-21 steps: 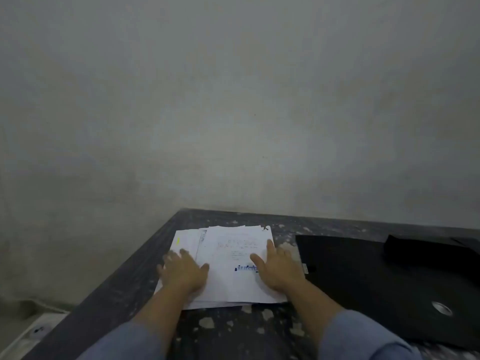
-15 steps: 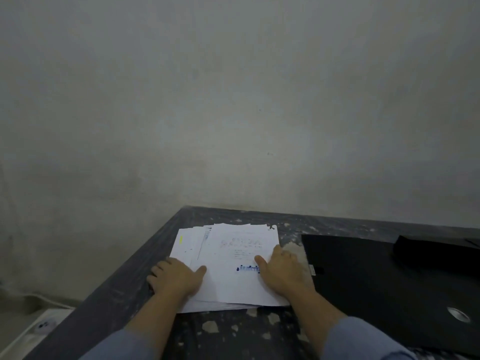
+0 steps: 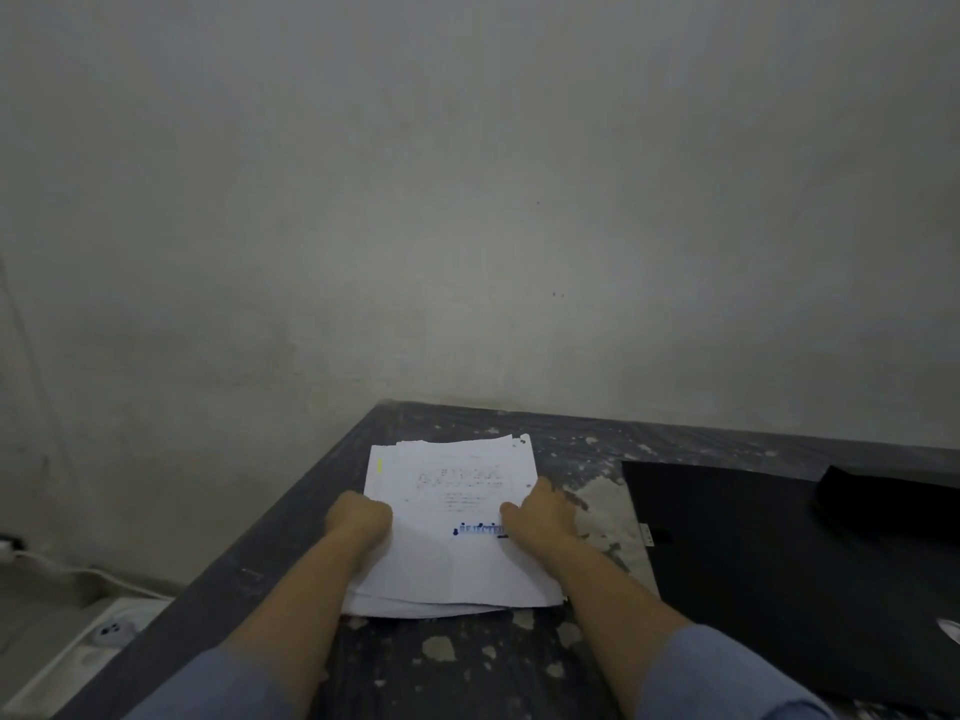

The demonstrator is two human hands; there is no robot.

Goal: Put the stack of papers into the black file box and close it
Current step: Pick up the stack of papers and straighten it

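On the far left, on the floor below the table edge, lies a white power strip (image 3: pixel 106 628) with its cable running toward the wall. The dark table (image 3: pixel 467 667) has many pale spots where the surface is worn.

The left hand (image 3: pixel 358 517) is at the left edge of the stack of papers (image 3: pixel 452 558). Its fingers are curled in and pressed together against that edge, the knuckles up; I cannot tell if the fingertips go under the sheets. The forearm comes straight from a blue sleeve (image 3: pixel 218 683) at the bottom.

The stack lies flat on the table, between the two hands, with a blue stamp near the right hand and a small yellow mark at its far left corner.

The right hand (image 3: pixel 540 517) is at the right edge of the stack, thumb on top of the top sheet and the other fingers bent down along the side, so it pinches the edge.

Right of it, apart from the papers, the black file box (image 3: pixel 779 574) lies flat on the table.

Half a second ago both hands lay more flat on top of the sheets, which were fanned out; now the hands have moved to the sides and the sheets are more in line.
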